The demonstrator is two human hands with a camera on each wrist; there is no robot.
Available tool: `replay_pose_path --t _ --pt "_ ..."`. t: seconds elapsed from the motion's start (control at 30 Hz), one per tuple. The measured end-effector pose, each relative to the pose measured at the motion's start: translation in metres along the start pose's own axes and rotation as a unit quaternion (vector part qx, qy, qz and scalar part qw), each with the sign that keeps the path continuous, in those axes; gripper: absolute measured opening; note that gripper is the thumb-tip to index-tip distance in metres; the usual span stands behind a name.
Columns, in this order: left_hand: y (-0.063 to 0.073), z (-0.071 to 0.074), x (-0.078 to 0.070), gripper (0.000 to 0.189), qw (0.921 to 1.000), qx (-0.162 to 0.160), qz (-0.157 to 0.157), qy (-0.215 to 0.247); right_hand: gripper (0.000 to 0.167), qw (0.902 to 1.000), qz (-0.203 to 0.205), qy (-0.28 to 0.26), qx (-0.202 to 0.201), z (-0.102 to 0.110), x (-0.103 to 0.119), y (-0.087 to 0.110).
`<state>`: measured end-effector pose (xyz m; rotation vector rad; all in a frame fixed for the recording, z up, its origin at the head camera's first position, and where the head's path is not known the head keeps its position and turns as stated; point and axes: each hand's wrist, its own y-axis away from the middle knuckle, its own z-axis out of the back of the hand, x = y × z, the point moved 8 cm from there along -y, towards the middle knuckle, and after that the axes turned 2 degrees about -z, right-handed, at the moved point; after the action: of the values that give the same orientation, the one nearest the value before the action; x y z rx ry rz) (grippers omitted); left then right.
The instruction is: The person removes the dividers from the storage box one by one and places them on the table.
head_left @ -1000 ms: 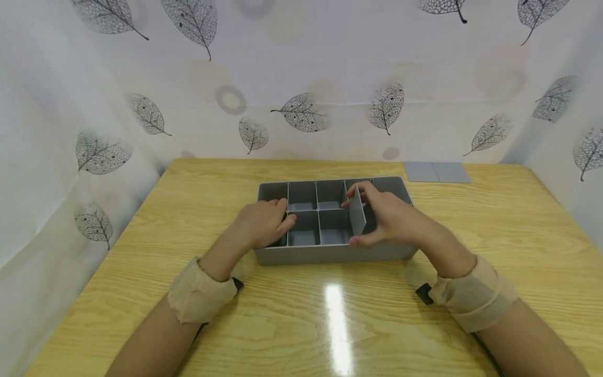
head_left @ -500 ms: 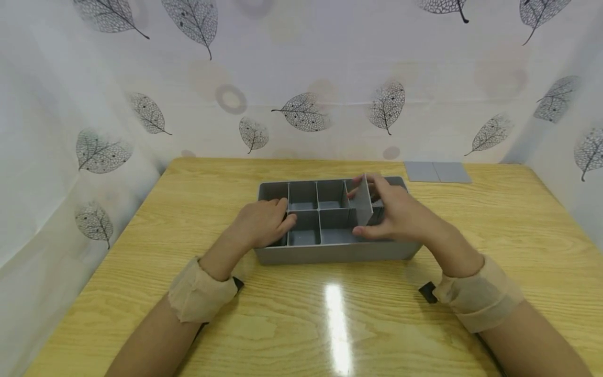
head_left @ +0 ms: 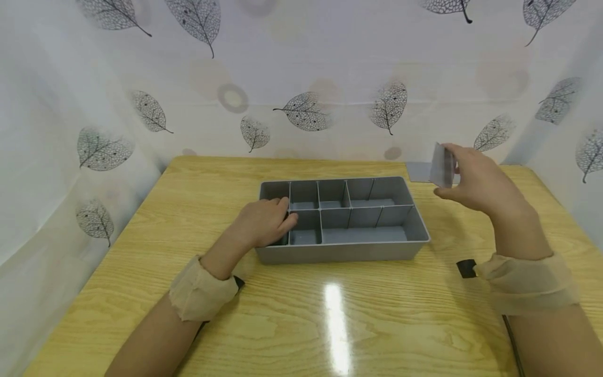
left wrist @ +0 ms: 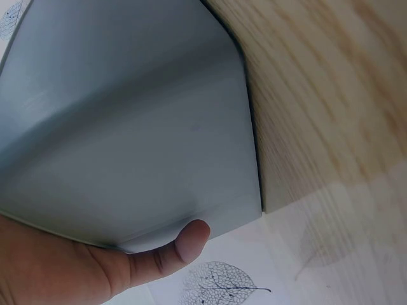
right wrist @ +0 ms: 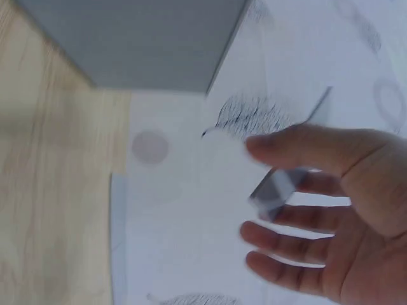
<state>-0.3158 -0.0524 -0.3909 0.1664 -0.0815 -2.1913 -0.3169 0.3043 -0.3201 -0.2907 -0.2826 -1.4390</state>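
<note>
A grey divided organizer box (head_left: pixel 339 253) sits on the table. My left hand (head_left: pixel 264 222) grips its left end, with the fingers over the rim into the end compartments; the left wrist view shows a digit (left wrist: pixel 191 241) along the box's outer wall (left wrist: pixel 140 140). To the right of the box, raised above the table, my right hand (head_left: pixel 485 183) pinches a thin grey divider panel (head_left: pixel 441 165) between thumb and fingers. The right wrist view shows this divider edge-on and blurred. Long undivided sections lie at the box's right end, front and back.
Flat grey panels (head_left: pixel 416 172) lie at the table's back edge, partly behind the held divider. A leaf-print curtain (head_left: pixel 330 63) hangs directly behind the wooden table (head_left: pixel 282 314). Both wrists have wrapped bands with cables.
My right hand has lifted the divider out of the front row of the box and carried it right and back, towards the flat panels. My left hand has stayed on the box.
</note>
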Motion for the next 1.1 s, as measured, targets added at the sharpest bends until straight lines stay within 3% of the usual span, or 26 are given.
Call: replay_pose_path --t 0.17,0.33,0.6,0.87,1.1 --pt "0.0 0.0 0.0 0.054 1.0 0.006 0.004 0.0 0.096 0.9935 -0.016 0.047 0.102 -0.03 -0.032 -0.006" --pt "0.0 0.0 0.0 0.054 1.0 0.009 0.003 -0.001 0.082 0.9843 -0.012 0.089 0.152 -0.055 -0.045 -0.006" --pt "0.0 0.001 -0.001 0.053 1.0 0.002 0.001 -0.002 0.078 0.9819 -0.005 0.097 0.162 -0.063 -0.055 -0.006" --pt "0.001 0.003 0.001 0.053 1.0 0.0 0.005 0.001 0.036 0.98 0.019 0.1 0.171 -0.054 -0.037 -0.006" --pt "0.0 0.0 0.0 0.055 1.0 0.005 0.003 0.001 0.04 0.9767 0.017 0.111 0.182 -0.063 -0.037 -0.006"
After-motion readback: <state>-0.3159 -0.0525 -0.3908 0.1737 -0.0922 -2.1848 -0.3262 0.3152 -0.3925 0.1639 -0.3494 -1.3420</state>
